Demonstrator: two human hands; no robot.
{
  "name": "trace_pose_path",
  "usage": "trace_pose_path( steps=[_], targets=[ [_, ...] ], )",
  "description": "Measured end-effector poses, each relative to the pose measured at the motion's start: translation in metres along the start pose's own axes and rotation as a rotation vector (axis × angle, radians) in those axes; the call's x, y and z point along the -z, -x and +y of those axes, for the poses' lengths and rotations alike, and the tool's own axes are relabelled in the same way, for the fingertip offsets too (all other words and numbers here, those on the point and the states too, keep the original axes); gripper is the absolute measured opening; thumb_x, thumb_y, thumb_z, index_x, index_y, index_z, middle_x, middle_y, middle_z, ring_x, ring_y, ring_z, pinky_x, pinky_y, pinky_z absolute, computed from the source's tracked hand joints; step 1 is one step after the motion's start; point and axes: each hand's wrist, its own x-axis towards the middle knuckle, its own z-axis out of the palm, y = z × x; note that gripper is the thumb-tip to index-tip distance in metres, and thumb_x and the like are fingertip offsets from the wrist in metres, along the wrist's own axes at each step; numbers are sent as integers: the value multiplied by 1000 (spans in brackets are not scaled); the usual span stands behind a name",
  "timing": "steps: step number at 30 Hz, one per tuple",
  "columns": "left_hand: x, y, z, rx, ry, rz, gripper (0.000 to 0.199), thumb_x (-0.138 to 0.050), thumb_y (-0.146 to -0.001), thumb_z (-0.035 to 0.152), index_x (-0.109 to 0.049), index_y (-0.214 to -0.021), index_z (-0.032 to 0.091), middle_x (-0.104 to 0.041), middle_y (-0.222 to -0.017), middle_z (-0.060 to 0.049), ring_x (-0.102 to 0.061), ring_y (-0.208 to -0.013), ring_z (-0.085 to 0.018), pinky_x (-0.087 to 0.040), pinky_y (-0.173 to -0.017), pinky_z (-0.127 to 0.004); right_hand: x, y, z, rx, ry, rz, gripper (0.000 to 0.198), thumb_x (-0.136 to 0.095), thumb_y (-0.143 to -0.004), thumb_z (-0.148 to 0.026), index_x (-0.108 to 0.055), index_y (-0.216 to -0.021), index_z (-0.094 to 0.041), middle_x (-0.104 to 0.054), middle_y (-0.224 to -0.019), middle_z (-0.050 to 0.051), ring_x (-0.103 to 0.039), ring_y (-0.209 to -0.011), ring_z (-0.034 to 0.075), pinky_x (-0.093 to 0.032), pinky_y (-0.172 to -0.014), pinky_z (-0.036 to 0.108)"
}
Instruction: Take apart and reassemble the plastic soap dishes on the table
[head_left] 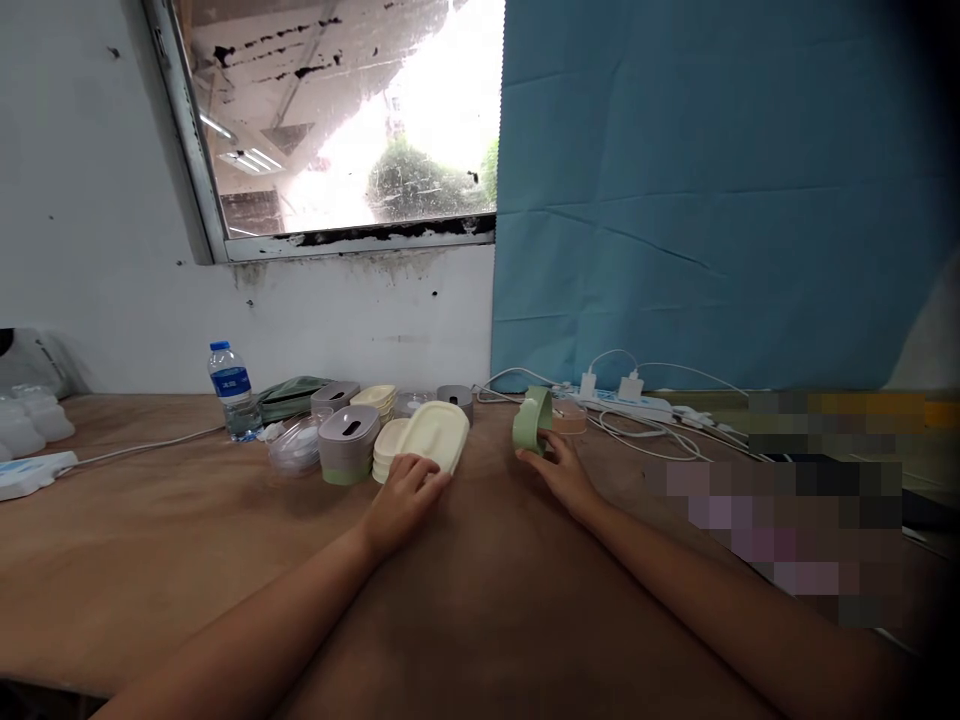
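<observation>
My left hand (407,500) is closed on a cream rectangular lid (439,432), which is tilted up with its broad face towards me. Just left of that lid stands a stack of cream pieces (384,466), partly covered by it. My right hand (568,478) grips a light green, shallow rounded container (528,424) by its lower edge. This green piece is tipped on its side, its opening turned to the right. Behind it, an orange-pink round piece (571,416) rests on the table. A grey box with a green base (349,445) is left of the cream stack.
Clear plastic containers (294,447), another cream stack (377,400) and a grey container (455,400) stand behind. A water bottle (234,392) is farther left. A power strip (626,402) with white cables lies along the wall. Part of the right side is pixelated.
</observation>
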Motion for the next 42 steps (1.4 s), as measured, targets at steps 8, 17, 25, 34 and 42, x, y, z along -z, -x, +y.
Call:
trace_pose_path(
  steps=[8, 17, 25, 34, 42],
  targets=[
    [-14, -3, -24, 234, -282, -137, 15, -35, -86, 16, -49, -90, 15, -52, -92, -8, -43, -84, -21, -33, -76, -35, -14, -22, -4, 269, 172, -116, 41, -61, -66, -39, -57, -102, -21, -43, -113, 9, -49, -103, 25, -52, -65, 31],
    [-18, -6, -30, 205, -376, -216, 20, -31, -87, 18, -49, -95, 14, -52, -93, -9, -43, -85, -22, -32, -74, -35, -61, -108, -12, 515, 473, -327, 39, -57, -76, -28, -53, -113, -18, -47, -118, 12, -46, -110, 25, -40, -92, 38],
    [-17, -8, -30, 250, -327, -210, 22, -30, -87, 19, -48, -99, 15, -53, -93, -10, -45, -88, -23, -32, -77, -37, -100, -144, -13, 554, 746, -522, 27, -48, -86, -28, -50, -110, -16, -53, -111, 7, -55, -93, 18, -47, -78, 38],
    [-13, -9, -24, 295, -317, -175, 33, -44, -79, 25, -43, -110, 12, -50, -103, -12, -42, -100, -27, -28, -88, -40, -111, -137, -25, 589, 871, -565, 27, -48, -86, -28, -50, -110, -16, -53, -111, 7, -55, -92, 18, -47, -77, 38],
    [-4, -7, -31, 342, -275, -210, 18, -45, -78, 25, -48, -94, 16, -53, -92, -10, -46, -87, -25, -31, -80, -40, -104, -126, -28, 588, 905, -533, 27, -48, -86, -28, -50, -109, -16, -53, -110, 7, -55, -92, 18, -47, -77, 38]
  ],
)
